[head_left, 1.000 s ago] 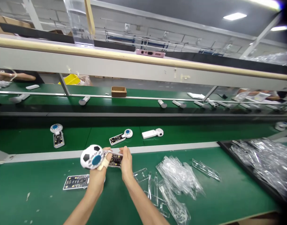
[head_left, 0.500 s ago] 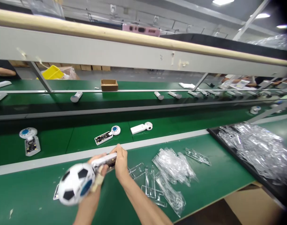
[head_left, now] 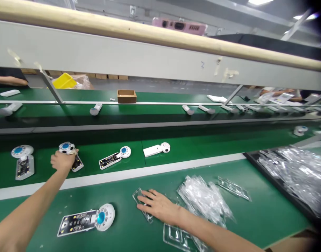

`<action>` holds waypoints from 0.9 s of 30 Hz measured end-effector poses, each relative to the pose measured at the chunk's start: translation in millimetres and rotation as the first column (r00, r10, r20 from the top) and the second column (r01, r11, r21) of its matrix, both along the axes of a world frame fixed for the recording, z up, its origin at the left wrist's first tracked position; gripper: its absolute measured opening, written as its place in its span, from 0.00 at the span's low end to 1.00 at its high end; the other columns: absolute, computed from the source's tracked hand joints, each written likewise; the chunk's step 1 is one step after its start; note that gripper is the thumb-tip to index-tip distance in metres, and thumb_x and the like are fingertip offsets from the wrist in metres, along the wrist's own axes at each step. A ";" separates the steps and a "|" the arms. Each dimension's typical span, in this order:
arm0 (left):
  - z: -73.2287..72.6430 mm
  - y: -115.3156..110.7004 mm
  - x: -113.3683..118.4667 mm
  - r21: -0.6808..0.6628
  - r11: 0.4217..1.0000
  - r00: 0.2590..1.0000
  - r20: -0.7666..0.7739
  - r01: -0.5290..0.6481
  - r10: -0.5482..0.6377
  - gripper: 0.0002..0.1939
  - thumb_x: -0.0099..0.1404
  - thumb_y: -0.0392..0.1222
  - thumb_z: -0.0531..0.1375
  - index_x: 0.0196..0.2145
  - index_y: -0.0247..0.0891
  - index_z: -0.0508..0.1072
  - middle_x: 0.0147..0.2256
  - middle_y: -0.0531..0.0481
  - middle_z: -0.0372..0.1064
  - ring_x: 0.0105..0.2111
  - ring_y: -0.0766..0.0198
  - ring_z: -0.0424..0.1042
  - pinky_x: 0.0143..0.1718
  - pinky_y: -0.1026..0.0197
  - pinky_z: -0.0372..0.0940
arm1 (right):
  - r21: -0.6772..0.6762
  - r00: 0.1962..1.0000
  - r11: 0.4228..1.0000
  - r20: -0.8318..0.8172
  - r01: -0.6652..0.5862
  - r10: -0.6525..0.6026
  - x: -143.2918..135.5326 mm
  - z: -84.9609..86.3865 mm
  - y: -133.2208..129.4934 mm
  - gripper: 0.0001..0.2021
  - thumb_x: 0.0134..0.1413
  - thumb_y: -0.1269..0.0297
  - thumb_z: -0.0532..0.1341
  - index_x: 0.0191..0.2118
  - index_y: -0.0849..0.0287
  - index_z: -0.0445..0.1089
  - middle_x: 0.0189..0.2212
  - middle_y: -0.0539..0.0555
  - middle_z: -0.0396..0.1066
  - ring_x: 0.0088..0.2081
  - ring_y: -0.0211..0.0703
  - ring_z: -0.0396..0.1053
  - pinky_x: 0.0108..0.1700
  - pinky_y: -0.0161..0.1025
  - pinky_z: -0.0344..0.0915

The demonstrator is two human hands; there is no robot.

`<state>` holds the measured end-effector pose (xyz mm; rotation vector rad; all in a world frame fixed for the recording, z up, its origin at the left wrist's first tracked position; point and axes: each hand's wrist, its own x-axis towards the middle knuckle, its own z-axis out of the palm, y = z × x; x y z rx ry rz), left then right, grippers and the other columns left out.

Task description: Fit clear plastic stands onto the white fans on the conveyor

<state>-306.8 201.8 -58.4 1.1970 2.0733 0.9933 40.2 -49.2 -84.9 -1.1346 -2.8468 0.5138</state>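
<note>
On the green belt at the left, my left hand [head_left: 62, 160] is closed round a device with a round soccer-ball head [head_left: 66, 147] and an exposed dark board. My right hand [head_left: 157, 205] rests with its fingers spread on a clear plastic frame [head_left: 142, 208] on the near table. Between the two arms lies another device [head_left: 78, 223], its circuit board up and its round white head with a blue centre at the right. Right of my right hand is a heap of clear plastic pieces [head_left: 202, 197].
More devices lie on the belt, one at far left [head_left: 24, 167], one mid-belt [head_left: 110, 160] and a white one [head_left: 152, 150]. A black tray [head_left: 265, 175] of clear parts stands at right. A grey shelf beam [head_left: 123, 56] crosses above. Across the line, a person's arm [head_left: 11, 81] shows.
My hands have parted. My left hand has taken the soccer-ball device up and left to the belt; my right hand has moved to a clear frame. The device on the near table is now uncovered.
</note>
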 end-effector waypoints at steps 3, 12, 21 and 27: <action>0.5 -5.4 39.5 0.033 0.973 0.964 -0.147 0.228 -0.221 0.36 0.56 0.49 0.60 0.58 0.32 0.52 0.63 0.36 0.45 0.63 0.37 0.40 0.60 0.44 0.46 | 0.077 0.995 0.993 0.045 -0.092 0.089 1.7 -5.7 13.1 0.27 0.53 0.77 0.58 0.58 0.56 0.57 0.57 0.58 0.61 0.60 0.49 0.53 0.58 0.49 0.54; -28.0 19.6 131.5 -0.390 0.566 0.602 -0.039 0.726 -0.798 0.49 0.29 0.46 0.71 0.53 0.40 0.66 0.52 0.40 0.65 0.52 0.45 0.66 0.49 0.55 0.61 | 0.079 0.972 0.978 -0.151 0.192 -0.178 -6.0 -0.7 32.6 0.21 0.59 0.76 0.48 0.56 0.57 0.62 0.31 0.54 0.73 0.38 0.44 0.70 0.58 0.53 0.55; -12.9 -13.4 113.6 -0.302 0.702 0.733 -0.016 0.645 -0.680 0.45 0.22 0.43 0.73 0.43 0.40 0.67 0.41 0.39 0.71 0.47 0.36 0.67 0.48 0.46 0.58 | -0.629 0.359 0.508 -0.359 0.588 -0.861 -28.5 14.9 12.1 0.24 0.61 0.47 0.47 0.58 0.50 0.61 0.48 0.55 0.70 0.50 0.48 0.67 0.49 0.43 0.65; 30.1 -51.4 93.2 0.052 0.853 0.808 0.294 0.520 -0.510 0.40 0.49 0.57 0.64 0.55 0.41 0.56 0.49 0.42 0.67 0.45 0.56 0.69 0.45 0.58 0.62 | -0.604 0.405 0.546 -0.367 0.581 -0.837 -54.5 41.8 13.8 0.27 0.55 0.48 0.53 0.58 0.55 0.60 0.27 0.50 0.66 0.27 0.42 0.66 0.33 0.40 0.67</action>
